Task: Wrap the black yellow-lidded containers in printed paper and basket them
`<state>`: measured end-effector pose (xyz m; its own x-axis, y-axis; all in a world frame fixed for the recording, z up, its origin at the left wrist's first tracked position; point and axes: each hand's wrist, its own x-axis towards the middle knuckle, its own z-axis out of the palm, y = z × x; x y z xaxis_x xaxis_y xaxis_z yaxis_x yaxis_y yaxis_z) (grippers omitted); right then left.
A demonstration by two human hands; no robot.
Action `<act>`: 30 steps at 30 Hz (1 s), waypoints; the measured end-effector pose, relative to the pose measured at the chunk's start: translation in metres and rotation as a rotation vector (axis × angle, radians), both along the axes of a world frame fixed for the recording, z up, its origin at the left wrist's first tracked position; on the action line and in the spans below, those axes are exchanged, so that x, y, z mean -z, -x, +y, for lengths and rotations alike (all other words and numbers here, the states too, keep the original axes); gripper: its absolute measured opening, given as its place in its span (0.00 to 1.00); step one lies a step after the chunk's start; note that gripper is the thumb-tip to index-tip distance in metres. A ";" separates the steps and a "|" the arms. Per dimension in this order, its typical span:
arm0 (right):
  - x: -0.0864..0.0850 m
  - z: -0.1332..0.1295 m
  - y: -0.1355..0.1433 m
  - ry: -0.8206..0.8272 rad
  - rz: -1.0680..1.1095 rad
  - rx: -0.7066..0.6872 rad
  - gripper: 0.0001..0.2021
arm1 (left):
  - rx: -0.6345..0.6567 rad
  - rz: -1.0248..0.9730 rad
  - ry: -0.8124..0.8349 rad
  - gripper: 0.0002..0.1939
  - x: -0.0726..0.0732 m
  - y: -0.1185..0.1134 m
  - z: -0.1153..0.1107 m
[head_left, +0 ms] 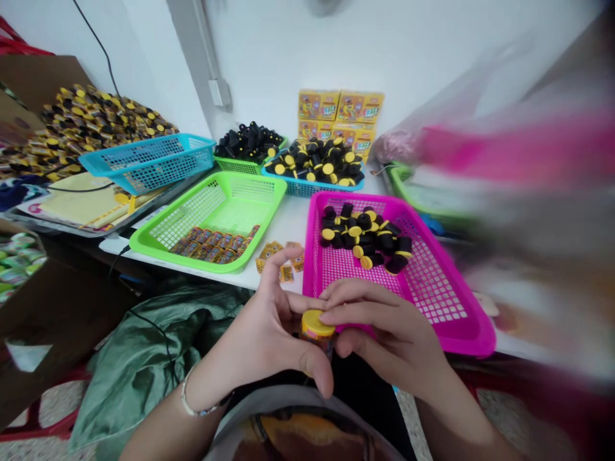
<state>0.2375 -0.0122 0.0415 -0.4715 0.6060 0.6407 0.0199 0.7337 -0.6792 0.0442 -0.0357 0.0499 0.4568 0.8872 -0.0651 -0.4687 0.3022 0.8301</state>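
Observation:
A small round container with a yellow lid (pixel 318 324) is held between both hands, close to the body and over the table's front edge. My left hand (pixel 283 330) curves round its left side, thumb in front. The fingertips of my right hand (pixel 379 320) touch the lid and its right side. Right behind the hands is a pink basket (pixel 473 333) with black, yellow-rimmed pieces (pixel 368 237). Small patterned labels (pixel 287 273) lie on the white table between this basket and a green basket (pixel 158 256), which holds rows of wrapped pieces (pixel 214 246).
Blue baskets (pixel 158 157) (pixel 312 187) stand farther back, one with black and yellow pieces. Yellow printed boxes (pixel 360 107) are stacked against the wall. A large heap of small containers (pixel 96 121) rises at left. Blurred pink and clear plastic fills the right side. Green cloth (pixel 158 346) hangs below.

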 end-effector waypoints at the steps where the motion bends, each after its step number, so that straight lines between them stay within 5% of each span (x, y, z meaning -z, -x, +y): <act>1: 0.001 0.000 0.001 0.002 0.016 0.000 0.08 | 0.008 -0.007 0.011 0.69 0.000 0.000 0.000; 10: -0.006 0.000 0.010 -0.100 0.099 0.100 0.12 | 0.044 -0.053 -0.028 0.61 0.011 -0.001 0.001; 16: -0.004 -0.003 0.004 -0.055 0.073 0.101 0.07 | -0.019 -0.068 -0.034 0.57 0.005 -0.004 -0.002; 19: -0.001 -0.008 0.000 -0.221 -0.038 0.177 0.17 | -0.117 -0.038 -0.091 0.54 0.002 -0.005 -0.004; 23: 0.006 -0.016 0.002 -0.533 -0.236 0.272 0.11 | -0.248 0.103 -0.235 0.45 0.005 -0.005 -0.006; 30: 0.011 -0.017 0.009 -0.623 -0.382 0.346 0.16 | -0.337 0.244 -0.371 0.44 0.010 -0.005 -0.006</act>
<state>0.2287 -0.0288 0.0302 -0.5774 0.3423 0.7413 0.4633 0.8849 -0.0478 0.0491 -0.0413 0.0403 0.1550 0.9650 0.2114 -0.2698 -0.1645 0.9488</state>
